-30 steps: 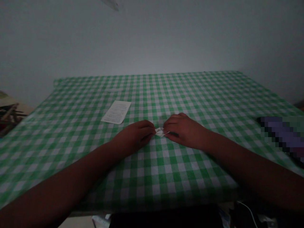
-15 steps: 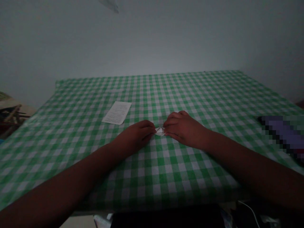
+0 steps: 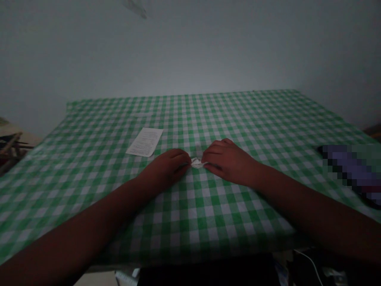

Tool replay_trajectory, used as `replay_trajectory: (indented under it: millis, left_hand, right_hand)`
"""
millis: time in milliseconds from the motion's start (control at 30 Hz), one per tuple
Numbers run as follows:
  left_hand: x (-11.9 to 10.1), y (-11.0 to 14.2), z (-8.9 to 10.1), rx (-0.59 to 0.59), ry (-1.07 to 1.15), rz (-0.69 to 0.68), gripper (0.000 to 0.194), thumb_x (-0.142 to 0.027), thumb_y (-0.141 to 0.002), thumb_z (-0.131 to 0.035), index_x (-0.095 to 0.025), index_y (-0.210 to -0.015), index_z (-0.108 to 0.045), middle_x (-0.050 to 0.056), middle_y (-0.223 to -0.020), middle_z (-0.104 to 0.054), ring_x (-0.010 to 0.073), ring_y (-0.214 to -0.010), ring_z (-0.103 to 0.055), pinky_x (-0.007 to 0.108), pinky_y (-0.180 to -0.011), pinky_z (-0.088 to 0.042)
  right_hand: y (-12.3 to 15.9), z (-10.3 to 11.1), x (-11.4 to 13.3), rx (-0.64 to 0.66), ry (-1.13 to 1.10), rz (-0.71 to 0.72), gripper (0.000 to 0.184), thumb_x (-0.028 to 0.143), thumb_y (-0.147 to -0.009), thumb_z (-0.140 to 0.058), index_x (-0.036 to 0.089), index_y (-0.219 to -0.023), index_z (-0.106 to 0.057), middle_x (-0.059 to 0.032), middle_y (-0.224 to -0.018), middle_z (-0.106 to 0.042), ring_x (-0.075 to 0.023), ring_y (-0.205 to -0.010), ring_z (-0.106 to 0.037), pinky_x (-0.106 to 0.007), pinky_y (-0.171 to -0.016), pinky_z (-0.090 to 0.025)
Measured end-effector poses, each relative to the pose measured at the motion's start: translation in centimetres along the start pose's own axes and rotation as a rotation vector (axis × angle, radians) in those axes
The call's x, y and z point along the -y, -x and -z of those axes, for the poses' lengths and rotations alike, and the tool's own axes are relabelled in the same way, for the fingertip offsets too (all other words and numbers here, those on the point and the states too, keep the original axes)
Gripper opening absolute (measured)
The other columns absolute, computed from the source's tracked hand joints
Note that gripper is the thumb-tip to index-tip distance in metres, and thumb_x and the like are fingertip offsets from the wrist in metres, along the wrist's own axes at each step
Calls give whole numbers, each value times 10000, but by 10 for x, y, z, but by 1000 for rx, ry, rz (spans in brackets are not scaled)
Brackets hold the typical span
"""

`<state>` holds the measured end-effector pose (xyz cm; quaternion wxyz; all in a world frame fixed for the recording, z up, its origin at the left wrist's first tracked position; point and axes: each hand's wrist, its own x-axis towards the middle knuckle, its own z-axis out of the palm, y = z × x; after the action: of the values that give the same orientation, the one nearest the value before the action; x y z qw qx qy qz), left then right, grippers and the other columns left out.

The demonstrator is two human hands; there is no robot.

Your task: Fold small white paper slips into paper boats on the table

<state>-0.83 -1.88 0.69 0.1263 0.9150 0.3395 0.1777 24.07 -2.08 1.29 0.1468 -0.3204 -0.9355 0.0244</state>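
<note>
Dim; wall (image 3: 190,51) palest low centre; tablecloth (image 3: 184,226) shadowed along near edge; pixelated patch (image 3: 351,165) right.

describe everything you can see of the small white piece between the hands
The small white piece looks like folded paper, with dark marks on it too small to read. The left hand and the right hand pinch its opposite ends, hiding them, so only the middle shows. It sits at or just above the checked tablecloth; contact is unclear.

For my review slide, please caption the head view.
Left hand and right hand pinch a small white paper between them over a green checked tablecloth.
</note>
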Motion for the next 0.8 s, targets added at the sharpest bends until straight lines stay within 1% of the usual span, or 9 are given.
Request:
replay_trajectory:
  millis: [267, 467, 567, 667, 733, 800]
  left_hand:
    - [4, 0, -1, -16, -7, 6, 103, -216, -954, -529, -187, -1014, -607, 48, -1069, -657, 183, -982, -628, 337, -879, -531]
    - [3, -1, 1, -12, 0, 40, 124, -224, -953, -528, -188, -1042, -607, 50, -1085, -662, 187, -998, -629, 347, -899, -526]
    - [4, 0, 1, -17, 0, 78, 167, -228, -952, -527, -192, -1099, -597, 51, -1106, -661, 192, -1026, -631, 352, -920, -521]
    - [6, 1, 1, -6, -23, 154, 255, -230, -939, -541, -205, -1192, -567, 56, -1136, -659, 208, -1051, -631, 371, -931, -519]
    - [7, 2, 1, -17, -44, 204, 293, -239, -939, -540, -208, -1230, -549, 66, -1169, -654, 221, -1071, -626, 391, -944, -516]
    - [7, 3, 1, -38, -64, 240, 299, -249, -945, -528, -202, -1241, -542, 76, -1191, -648, 230, -1088, -618, 407, -958, -511]
  right_hand:
    - [-1, 0, -3, -5, -58, -3, 175, 219, -973, -535, 152, -1060, -671, -97, -1014, -687, -242, -967, -616, -401, -882, -460]
    - [0, -5, -2, -41, -225, -31, 154, 171, -973, -514, 155, -1003, -664, -76, -976, -658, -186, -895, -614, -319, -793, -500]
    - [-1, -6, -2, -93, -301, -45, 130, 151, -956, -532, 166, -962, -662, -63, -956, -660, -174, -896, -615, -310, -799, -499]
    - [-2, -6, -2, -166, -381, -119, 109, 131, -913, -575, 193, -952, -657, -33, -934, -673, -149, -849, -621, -294, -779, -496]
    - [-2, -7, -1, -200, -446, -213, 104, 128, -880, -604, 207, -923, -657, -7, -885, -679, -130, -768, -617, -272, -714, -487]
    - [-2, -9, 0, -204, -537, -308, 83, 140, -863, -620, 209, -882, -660, 13, -806, -671, -118, -694, -605, -255, -646, -471]
